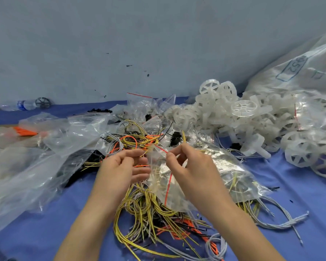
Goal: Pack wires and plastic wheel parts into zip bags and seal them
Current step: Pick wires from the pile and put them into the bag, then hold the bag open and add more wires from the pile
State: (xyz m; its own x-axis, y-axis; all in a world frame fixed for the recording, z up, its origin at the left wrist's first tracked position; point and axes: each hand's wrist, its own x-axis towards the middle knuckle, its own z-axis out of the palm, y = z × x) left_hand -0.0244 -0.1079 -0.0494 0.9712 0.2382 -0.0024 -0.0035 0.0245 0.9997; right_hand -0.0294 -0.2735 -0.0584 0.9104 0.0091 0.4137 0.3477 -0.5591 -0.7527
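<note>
Loose wires (pixel 149 219) sit nearest us at the near edge of the table (pixel 45 232): yellow, orange, grey and black strands in a tangled heap on the blue cover. We see both forearms reaching in over that heap.

Our left hand (pixel 124 166) has its fingers curled, pinching one side of a small clear zip bag (pixel 164 178) at its mouth; an orange wire runs across the fingers. Our right hand (pixel 188 166) pinches the other side of the bag mouth between thumb and forefinger, right at the red seal line. The bag hangs between the two hands just above the wire heap, with the mouth pulled apart; what is inside we cannot tell.

More wires (pixel 134 140) lie just beyond the hands near the table middle. Under and right of the right hand lies a bigger clear bag (pixel 233 172) holding wires. Toward the far right side we see a pile of white plastic wheel parts (pixel 243 113), some spilling toward the right edge. A large white sack (pixel 299 72) leans at the far right corner. Crumpled clear bags (pixel 36 157) cover the left side. Empty zip bags (pixel 139 104) stand near the far edge. A water bottle (pixel 23 105) lies at the far left.
</note>
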